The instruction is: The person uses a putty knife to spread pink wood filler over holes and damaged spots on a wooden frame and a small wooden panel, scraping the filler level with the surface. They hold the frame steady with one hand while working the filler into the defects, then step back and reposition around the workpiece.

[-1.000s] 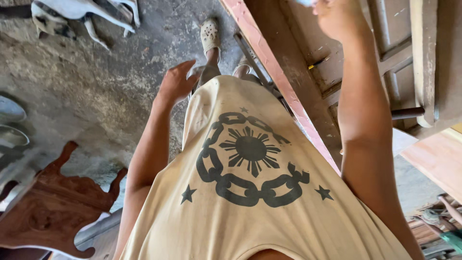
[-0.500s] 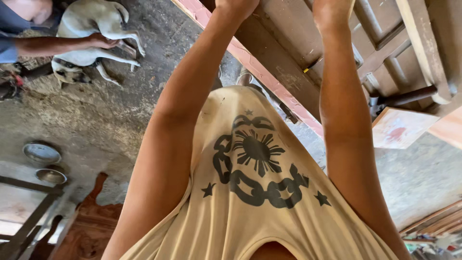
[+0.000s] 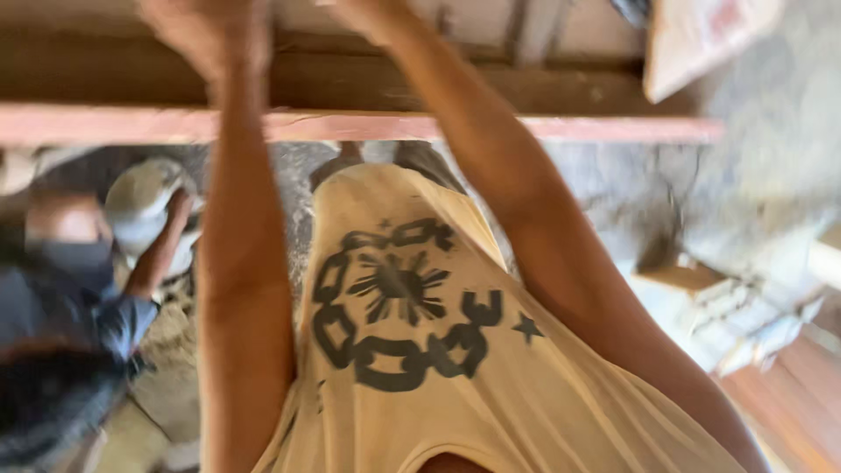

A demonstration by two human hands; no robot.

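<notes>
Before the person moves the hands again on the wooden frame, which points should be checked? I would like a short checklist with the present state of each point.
1. Left hand placed on the wooden frame: cannot tell; it is raised to the frame, but blur hides any contact.
2. Right hand placed on the frame: cannot tell; it is cut off at the picture's top edge.
3. Pink edge rail intact: ok as far as visible; it runs straight across with no visible break.
4. Second person clear of the arms: ok; this person crouches at lower left, apart from both arms.
5. Floor by the feet: cannot tell; the shirt hides most of it.
</notes>
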